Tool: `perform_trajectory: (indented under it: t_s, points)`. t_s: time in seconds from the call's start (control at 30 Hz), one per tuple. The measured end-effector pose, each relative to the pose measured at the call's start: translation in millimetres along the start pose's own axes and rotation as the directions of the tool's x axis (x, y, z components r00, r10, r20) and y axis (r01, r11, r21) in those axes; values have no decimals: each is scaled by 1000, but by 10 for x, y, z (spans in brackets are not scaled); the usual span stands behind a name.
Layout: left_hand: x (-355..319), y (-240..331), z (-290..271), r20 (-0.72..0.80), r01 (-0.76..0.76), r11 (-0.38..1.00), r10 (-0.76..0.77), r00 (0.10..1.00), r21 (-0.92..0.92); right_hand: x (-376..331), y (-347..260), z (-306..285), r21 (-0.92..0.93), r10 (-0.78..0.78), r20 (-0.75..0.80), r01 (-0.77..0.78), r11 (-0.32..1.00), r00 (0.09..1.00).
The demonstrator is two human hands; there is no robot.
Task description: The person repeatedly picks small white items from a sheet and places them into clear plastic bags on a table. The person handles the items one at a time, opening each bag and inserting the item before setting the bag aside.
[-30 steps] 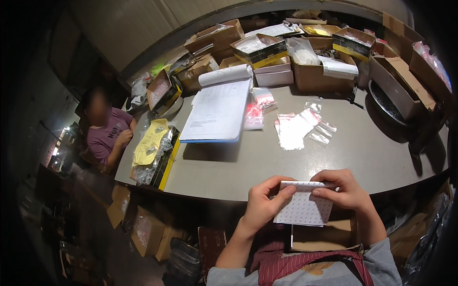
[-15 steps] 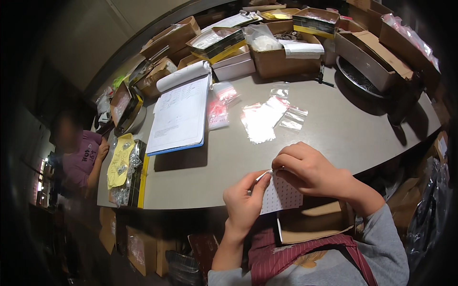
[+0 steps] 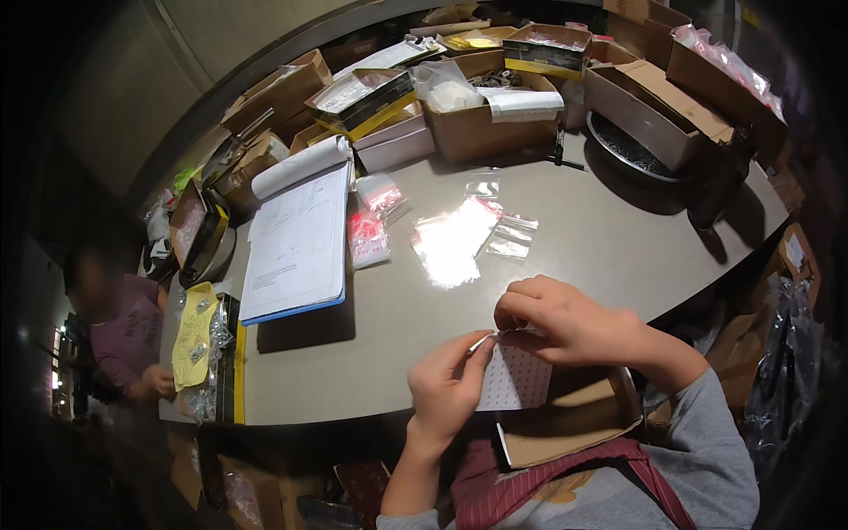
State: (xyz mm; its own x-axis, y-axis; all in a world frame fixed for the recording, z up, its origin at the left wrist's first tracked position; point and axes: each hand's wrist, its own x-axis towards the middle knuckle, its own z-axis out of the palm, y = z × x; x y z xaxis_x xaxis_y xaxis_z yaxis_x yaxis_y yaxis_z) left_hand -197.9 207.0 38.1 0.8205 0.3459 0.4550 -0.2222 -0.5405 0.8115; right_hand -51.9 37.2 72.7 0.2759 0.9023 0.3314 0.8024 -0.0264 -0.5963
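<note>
Both hands gripping the small white dotted sheet [image 3: 512, 382] at bench [image 3: 601, 247] edge, 6 o'clock: left hand [image 3: 444, 389] pinching its left top corner, right hand [image 3: 565, 322] closing over the top edge. Clear zip bags [image 3: 455, 243] lying at 12 o'clock.

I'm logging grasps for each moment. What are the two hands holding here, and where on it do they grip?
Both hands hold one white dotted card by its top edge: left hand at the upper left corner, right hand along the top.
</note>
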Motion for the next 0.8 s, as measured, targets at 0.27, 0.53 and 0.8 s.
perform_trajectory:
  t_s: [0.27, 0.53, 0.8]
  points:
    - [91, -84, 38, 31, 148, 987, -146, 989, -70, -25, 80, 93, -280, -73, -26, 63, 958, 997]
    - [78, -227, 29, 91, 428, 885, -418, 904, -182, 289, 596, -261, 65, 296, -192, -289, 955, 936]
    - [133, -188, 30, 139, -85, 996, 80, 987, 31, 229, 1124, -257, 121, 325, -56, -317, 941, 944]
